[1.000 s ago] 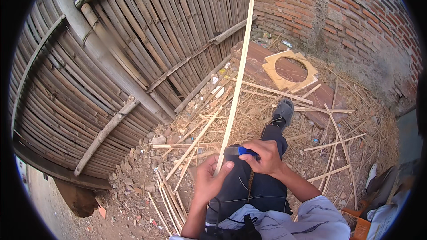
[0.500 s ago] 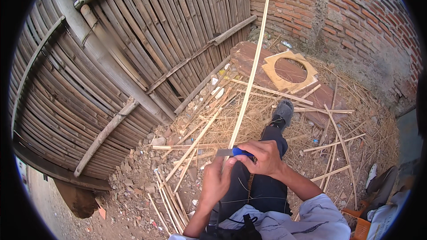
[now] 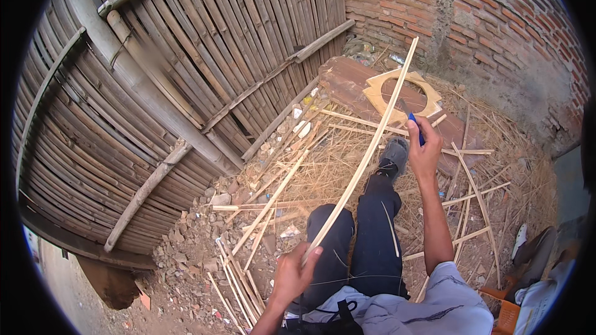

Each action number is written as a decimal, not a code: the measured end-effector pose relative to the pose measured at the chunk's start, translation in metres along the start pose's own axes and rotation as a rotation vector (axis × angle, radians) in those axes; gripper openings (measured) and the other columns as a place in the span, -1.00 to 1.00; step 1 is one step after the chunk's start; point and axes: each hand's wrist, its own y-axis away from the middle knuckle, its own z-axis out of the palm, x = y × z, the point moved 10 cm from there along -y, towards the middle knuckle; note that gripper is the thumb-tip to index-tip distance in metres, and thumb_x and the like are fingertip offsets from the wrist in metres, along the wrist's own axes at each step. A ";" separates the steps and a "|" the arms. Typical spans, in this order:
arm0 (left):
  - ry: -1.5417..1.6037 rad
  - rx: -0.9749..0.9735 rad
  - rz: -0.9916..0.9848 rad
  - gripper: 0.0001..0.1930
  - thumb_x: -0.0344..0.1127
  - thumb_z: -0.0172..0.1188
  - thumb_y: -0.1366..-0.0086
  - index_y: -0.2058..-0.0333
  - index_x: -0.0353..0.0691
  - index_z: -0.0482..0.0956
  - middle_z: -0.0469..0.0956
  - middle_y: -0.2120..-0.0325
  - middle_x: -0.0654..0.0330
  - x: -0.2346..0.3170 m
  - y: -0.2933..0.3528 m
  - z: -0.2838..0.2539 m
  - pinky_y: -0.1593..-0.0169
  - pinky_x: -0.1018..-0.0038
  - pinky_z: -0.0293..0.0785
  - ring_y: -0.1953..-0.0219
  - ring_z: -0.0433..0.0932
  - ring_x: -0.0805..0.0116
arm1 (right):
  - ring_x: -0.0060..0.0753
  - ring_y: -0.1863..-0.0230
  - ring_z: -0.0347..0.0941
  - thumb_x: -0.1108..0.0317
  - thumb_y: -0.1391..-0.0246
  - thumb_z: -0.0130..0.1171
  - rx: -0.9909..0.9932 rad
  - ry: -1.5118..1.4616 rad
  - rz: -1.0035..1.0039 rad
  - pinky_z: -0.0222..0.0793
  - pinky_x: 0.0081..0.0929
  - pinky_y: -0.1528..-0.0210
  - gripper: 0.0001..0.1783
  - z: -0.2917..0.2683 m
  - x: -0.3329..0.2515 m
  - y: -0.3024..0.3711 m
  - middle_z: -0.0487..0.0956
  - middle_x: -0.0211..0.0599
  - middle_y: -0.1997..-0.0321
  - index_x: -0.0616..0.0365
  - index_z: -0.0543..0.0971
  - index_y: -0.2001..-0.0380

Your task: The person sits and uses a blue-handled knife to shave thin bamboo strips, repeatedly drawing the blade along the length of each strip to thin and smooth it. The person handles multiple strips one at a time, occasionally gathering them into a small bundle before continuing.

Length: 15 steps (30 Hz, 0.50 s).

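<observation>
My left hand [image 3: 293, 276] is closed around the near end of a long pale bamboo strip [image 3: 366, 156]. The strip slants up over my thighs, its far end rising to the right in front of the brick wall. Farther out, my right hand [image 3: 425, 149] grips the blue handle of a knife [image 3: 416, 126]. The knife's blade points up and to the left, close to the right side of the strip; whether it touches cannot be told. A thin shaving [image 3: 390, 229] lies over my right leg.
A bamboo wall [image 3: 205, 56] stands at the left and a brick wall [image 3: 496, 31] behind. On the ground, a brown board [image 3: 344, 77] bears a yellowish frame [image 3: 374, 95] with a round hole. Bamboo strips [image 3: 233, 285], shavings and stones lie around. An orange plastic item [image 3: 506, 313] is at lower right.
My right hand with the knife has moved away from my left hand, up and right along the strip. The strip's far end has swung right and lower.
</observation>
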 end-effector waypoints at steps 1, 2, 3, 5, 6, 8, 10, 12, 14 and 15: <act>0.012 0.029 -0.022 -0.71 -0.18 0.27 -0.55 0.18 -0.35 0.65 0.50 0.67 -0.04 -0.010 -0.001 -0.006 0.47 0.19 0.39 0.65 0.50 0.06 | -0.55 0.57 0.38 0.18 -0.42 0.26 -0.048 -0.004 -0.023 0.22 -0.43 0.49 -0.69 0.008 -0.007 0.007 0.54 -0.32 0.59 0.25 0.71 0.20; 0.033 0.053 -0.034 -0.70 -0.17 0.28 -0.54 0.19 -0.35 0.64 0.50 0.67 0.00 -0.020 -0.006 -0.009 0.46 0.21 0.39 0.65 0.49 0.13 | -0.54 0.57 0.40 0.20 -0.42 0.27 -0.090 0.004 -0.054 0.23 -0.43 0.49 -0.70 0.008 -0.024 0.013 0.54 -0.31 0.59 0.26 0.70 0.21; 0.054 0.078 -0.046 -0.70 -0.16 0.29 -0.54 0.21 -0.35 0.64 0.49 0.67 0.03 -0.026 -0.011 -0.011 0.46 0.24 0.38 0.64 0.47 0.20 | -0.53 0.57 0.41 0.22 -0.41 0.27 -0.131 0.011 -0.085 0.24 -0.43 0.49 -0.71 0.011 -0.037 0.023 0.55 -0.30 0.58 0.27 0.69 0.21; 0.117 0.078 -0.081 -0.70 -0.15 0.29 -0.54 0.21 -0.34 0.65 0.49 0.66 0.06 -0.027 -0.020 -0.008 0.44 0.27 0.38 0.62 0.46 0.29 | -0.50 0.58 0.42 0.23 -0.38 0.32 -0.201 -0.106 -0.167 0.25 -0.44 0.50 -0.72 0.021 -0.056 0.046 0.58 -0.28 0.54 0.29 0.69 0.22; 0.145 0.080 -0.100 -0.70 -0.15 0.29 -0.54 0.21 -0.33 0.65 0.49 0.66 0.08 -0.027 -0.023 -0.008 0.43 0.28 0.38 0.60 0.45 0.33 | -0.43 0.57 0.49 0.21 -0.36 0.34 -0.308 -0.114 -0.163 0.32 -0.43 0.49 -0.71 0.032 -0.066 0.063 0.62 -0.24 0.50 0.29 0.69 0.22; 0.120 0.080 -0.054 -0.70 -0.15 0.29 -0.53 0.17 -0.34 0.67 0.54 0.63 0.01 -0.010 -0.030 -0.008 0.40 0.26 0.43 0.59 0.52 0.23 | -0.31 0.51 0.62 0.18 -0.30 0.40 -0.442 -0.145 -0.227 0.46 -0.42 0.46 -0.69 0.046 -0.089 0.097 0.70 -0.19 0.40 0.26 0.70 0.22; 0.112 0.123 0.024 -0.70 -0.16 0.29 -0.53 0.14 -0.35 0.67 0.57 0.62 -0.04 0.009 -0.034 -0.007 0.40 0.24 0.45 0.59 0.57 0.15 | -0.22 0.44 0.71 0.16 -0.26 0.44 -0.510 -0.181 -0.302 0.56 -0.40 0.42 -0.69 0.055 -0.106 0.121 0.75 -0.18 0.33 0.23 0.71 0.20; 0.075 0.121 0.035 -0.71 -0.19 0.30 -0.52 0.12 -0.36 0.69 0.59 0.60 -0.10 0.023 -0.038 -0.006 0.41 0.22 0.47 0.57 0.61 0.06 | -0.17 0.39 0.75 0.15 -0.23 0.47 -0.591 -0.208 -0.308 0.61 -0.38 0.39 -0.68 0.062 -0.116 0.136 0.78 -0.19 0.28 0.20 0.72 0.19; 0.055 0.152 0.059 -0.73 -0.21 0.31 -0.51 0.12 -0.37 0.70 0.61 0.58 -0.13 0.036 -0.040 -0.009 0.42 0.22 0.48 0.57 0.64 0.01 | -0.20 0.40 0.75 0.14 -0.22 0.47 -0.568 -0.206 -0.328 0.60 -0.38 0.41 -0.68 0.062 -0.123 0.139 0.78 -0.22 0.29 0.19 0.73 0.19; 0.053 0.181 0.077 -0.74 -0.23 0.32 -0.50 0.13 -0.37 0.71 0.61 0.58 -0.14 0.041 -0.040 -0.011 0.43 0.22 0.48 0.57 0.65 0.00 | -0.22 0.41 0.75 0.13 -0.22 0.47 -0.557 -0.205 -0.338 0.59 -0.39 0.42 -0.68 0.061 -0.124 0.139 0.78 -0.24 0.30 0.18 0.73 0.19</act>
